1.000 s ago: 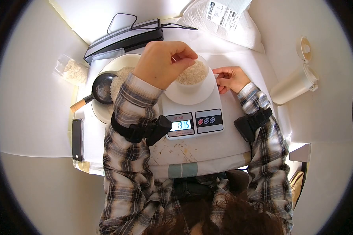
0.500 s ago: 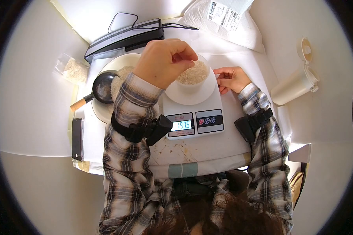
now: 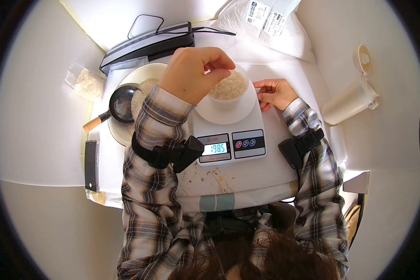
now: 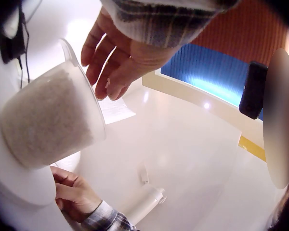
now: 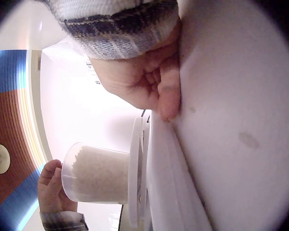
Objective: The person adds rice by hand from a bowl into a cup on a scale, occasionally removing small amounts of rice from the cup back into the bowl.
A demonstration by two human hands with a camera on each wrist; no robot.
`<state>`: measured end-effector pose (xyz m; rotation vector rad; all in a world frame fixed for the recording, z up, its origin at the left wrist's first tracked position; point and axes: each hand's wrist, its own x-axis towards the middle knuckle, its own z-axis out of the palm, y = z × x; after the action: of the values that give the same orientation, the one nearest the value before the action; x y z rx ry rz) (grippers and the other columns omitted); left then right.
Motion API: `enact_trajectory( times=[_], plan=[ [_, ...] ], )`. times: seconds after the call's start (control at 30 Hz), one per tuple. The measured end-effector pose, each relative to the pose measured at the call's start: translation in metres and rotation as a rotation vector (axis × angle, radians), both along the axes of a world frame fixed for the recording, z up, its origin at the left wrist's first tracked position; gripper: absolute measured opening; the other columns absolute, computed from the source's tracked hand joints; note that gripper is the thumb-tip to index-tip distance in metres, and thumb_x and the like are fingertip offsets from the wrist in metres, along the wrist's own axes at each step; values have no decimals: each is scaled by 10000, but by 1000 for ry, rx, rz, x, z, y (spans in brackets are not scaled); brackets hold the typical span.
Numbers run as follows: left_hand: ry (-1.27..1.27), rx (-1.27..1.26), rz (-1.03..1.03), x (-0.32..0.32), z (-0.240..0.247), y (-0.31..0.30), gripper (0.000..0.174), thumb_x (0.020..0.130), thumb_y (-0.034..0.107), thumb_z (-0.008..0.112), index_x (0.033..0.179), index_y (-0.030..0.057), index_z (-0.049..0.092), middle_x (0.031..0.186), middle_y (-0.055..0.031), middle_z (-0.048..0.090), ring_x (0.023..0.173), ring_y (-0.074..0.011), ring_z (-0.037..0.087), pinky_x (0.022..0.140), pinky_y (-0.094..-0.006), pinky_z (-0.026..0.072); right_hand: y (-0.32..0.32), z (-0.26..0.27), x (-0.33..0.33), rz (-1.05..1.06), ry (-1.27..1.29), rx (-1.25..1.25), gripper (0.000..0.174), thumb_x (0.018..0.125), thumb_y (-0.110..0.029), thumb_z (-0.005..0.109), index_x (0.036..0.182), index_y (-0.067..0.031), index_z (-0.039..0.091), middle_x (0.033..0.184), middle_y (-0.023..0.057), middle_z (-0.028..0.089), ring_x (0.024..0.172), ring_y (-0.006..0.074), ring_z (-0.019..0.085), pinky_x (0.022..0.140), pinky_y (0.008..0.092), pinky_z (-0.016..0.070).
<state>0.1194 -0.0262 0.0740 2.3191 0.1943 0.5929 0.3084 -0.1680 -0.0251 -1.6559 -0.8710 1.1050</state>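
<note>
A clear cup of rice (image 3: pixel 228 88) stands on the round plate of a white kitchen scale (image 3: pixel 210 125), whose display reads 198.5. Over the cup's left rim, the left hand (image 3: pixel 191 74) pinches a few grains of rice (image 4: pixel 108 83) between thumb and fingers. The left wrist view has this hand (image 4: pixel 127 60) beside the mouth of the cup (image 4: pixel 48 115). At the scale's right edge rests the right hand (image 3: pixel 276 94), its fingers loosely bent and holding nothing. In the right wrist view the right hand (image 5: pixel 139 82) lies low beside the scale, its fingertips partly hidden.
A cream bowl (image 3: pixel 119 133) with rice and a black ladle (image 3: pixel 122 104) is at the left, partly behind the left forearm. Around them are a rice bag (image 3: pixel 88 84), a phone (image 3: pixel 92 165), a black-and-silver appliance (image 3: pixel 147 46), a white sack (image 3: pixel 266 35) and an open bottle (image 3: pixel 350 103).
The display has gone from 197.5 to 198.5. Over the cup, the left thumb and fingers have shifted slightly; the right hand looks the same.
</note>
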Motion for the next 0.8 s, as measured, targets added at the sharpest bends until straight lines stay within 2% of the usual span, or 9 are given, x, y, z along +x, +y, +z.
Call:
enact_trajectory(
  times=[0.07,0.17,0.27,0.33,0.47,0.53,0.67,0.73,0.8],
  plan=[
    [-17,37,-7,0,1,0,111,738,90,594,811,9,614,718,-62,610,666,-124,559,657,-239,440,0,-1,1,18,-21,10,297,765,18,502,1059,-7,537,699,52,575,560,104,569,506,216,497],
    [-33,208,43,-3,1,2,120,706,117,622,779,22,616,670,-68,585,654,-151,545,643,-261,426,0,-1,0,-3,-6,8,292,739,32,522,1028,0,554,691,58,559,568,124,567,523,243,508],
    [48,275,97,-6,1,3,132,675,139,642,741,29,610,644,-72,563,626,-172,526,616,-270,413,0,0,1,3,0,13,297,735,37,519,1028,2,554,692,58,559,566,123,568,521,240,508],
    [241,255,40,-7,4,2,127,669,137,642,722,29,602,659,-69,571,614,-173,518,603,-266,410,0,-1,1,6,-6,11,299,748,35,505,1042,0,546,699,55,566,565,114,568,517,230,505],
    [172,281,-48,-2,-7,4,115,666,133,635,710,33,599,652,-65,572,606,-172,514,594,-269,409,0,-2,1,12,-9,11,299,760,37,485,1051,1,538,710,54,573,564,105,569,516,220,502],
    [111,261,-21,0,-9,4,125,626,147,626,678,36,599,633,-96,580,622,-238,556,600,-319,442,0,-2,1,13,-3,13,298,759,36,485,1050,3,538,710,53,572,563,105,569,515,219,502],
    [140,249,71,-2,-8,5,96,643,123,612,690,39,602,641,-97,583,644,-237,559,614,-311,444,0,-2,1,-5,19,24,291,735,39,518,1023,9,554,693,58,558,563,122,568,513,239,508],
    [77,308,96,-1,-10,7,108,666,102,610,753,38,606,660,-65,564,620,-188,517,596,-285,419,0,-2,1,-6,20,25,291,736,39,518,1023,9,554,693,58,558,561,122,568,511,238,508],
    [61,324,79,0,-13,8,105,673,101,606,756,36,606,671,-65,562,625,-190,516,596,-283,419,0,-2,0,-7,21,26,290,737,39,519,1024,9,554,693,58,557,559,123,568,510,238,508]
  ],
)
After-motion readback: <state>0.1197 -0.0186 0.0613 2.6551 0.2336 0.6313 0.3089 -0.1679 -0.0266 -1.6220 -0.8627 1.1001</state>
